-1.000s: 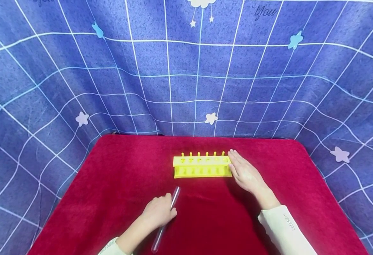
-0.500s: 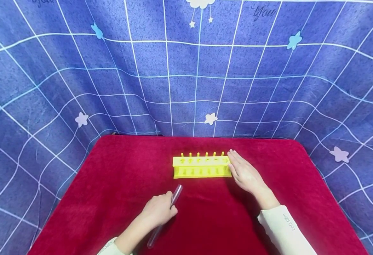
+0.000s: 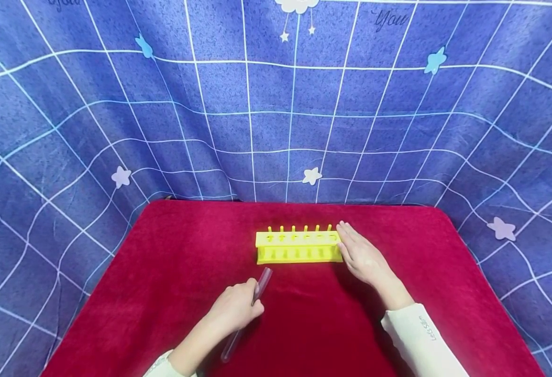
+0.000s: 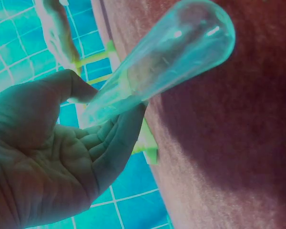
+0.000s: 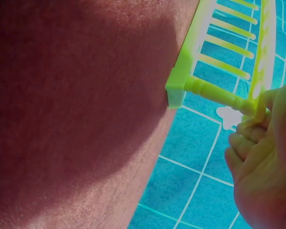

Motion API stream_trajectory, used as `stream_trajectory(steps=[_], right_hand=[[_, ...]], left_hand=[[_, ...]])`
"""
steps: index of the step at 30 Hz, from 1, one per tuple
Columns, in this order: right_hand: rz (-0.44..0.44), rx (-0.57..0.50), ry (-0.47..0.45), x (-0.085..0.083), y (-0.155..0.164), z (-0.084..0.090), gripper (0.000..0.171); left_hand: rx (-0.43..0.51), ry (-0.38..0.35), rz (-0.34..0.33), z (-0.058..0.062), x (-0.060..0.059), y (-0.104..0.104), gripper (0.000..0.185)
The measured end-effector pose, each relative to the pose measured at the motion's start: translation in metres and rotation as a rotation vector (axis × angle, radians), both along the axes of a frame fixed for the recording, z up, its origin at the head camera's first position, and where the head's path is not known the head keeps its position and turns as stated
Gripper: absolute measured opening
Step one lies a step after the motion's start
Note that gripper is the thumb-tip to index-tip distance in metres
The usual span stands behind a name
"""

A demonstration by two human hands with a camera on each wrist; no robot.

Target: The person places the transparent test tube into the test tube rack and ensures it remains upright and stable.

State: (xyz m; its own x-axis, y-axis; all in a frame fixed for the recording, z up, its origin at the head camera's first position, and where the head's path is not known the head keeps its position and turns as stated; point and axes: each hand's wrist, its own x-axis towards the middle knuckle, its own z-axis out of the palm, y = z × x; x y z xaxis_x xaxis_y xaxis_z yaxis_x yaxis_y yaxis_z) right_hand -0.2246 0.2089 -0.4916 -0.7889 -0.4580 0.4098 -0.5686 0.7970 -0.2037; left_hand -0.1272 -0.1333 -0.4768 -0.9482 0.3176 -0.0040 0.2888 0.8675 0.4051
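A clear test tube slants through my left hand, pinched between thumb and fingers. In the left wrist view the rounded closed end of the tube points back past the wrist, clear of the fingers. Its other end reaches toward the front left of a yellow test tube rack. My right hand holds the rack's right end, thumb on the near side and fingers along the far side. From the right wrist, the rack's top plate runs in between that thumb and the fingers.
A red cloth covers the table under the rack. Behind and on both sides hangs a blue gridded curtain with stars. The rack has a row of upright pegs along its back and a line of round holes on top.
The test tube has shifted up a little in the head view, its upper end coming nearer the rack. My left hand tilts slightly with it. The right hand and the rack stay in place.
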Motion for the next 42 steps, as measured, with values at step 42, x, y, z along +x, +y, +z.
stream_trajectory(steps=[42], right_hand=[[-0.022,-0.011,-0.021,0.014,-0.003,0.000,0.053]], left_hand=[[0.196,-0.012,0.045,0.026,-0.004,0.000,0.017]])
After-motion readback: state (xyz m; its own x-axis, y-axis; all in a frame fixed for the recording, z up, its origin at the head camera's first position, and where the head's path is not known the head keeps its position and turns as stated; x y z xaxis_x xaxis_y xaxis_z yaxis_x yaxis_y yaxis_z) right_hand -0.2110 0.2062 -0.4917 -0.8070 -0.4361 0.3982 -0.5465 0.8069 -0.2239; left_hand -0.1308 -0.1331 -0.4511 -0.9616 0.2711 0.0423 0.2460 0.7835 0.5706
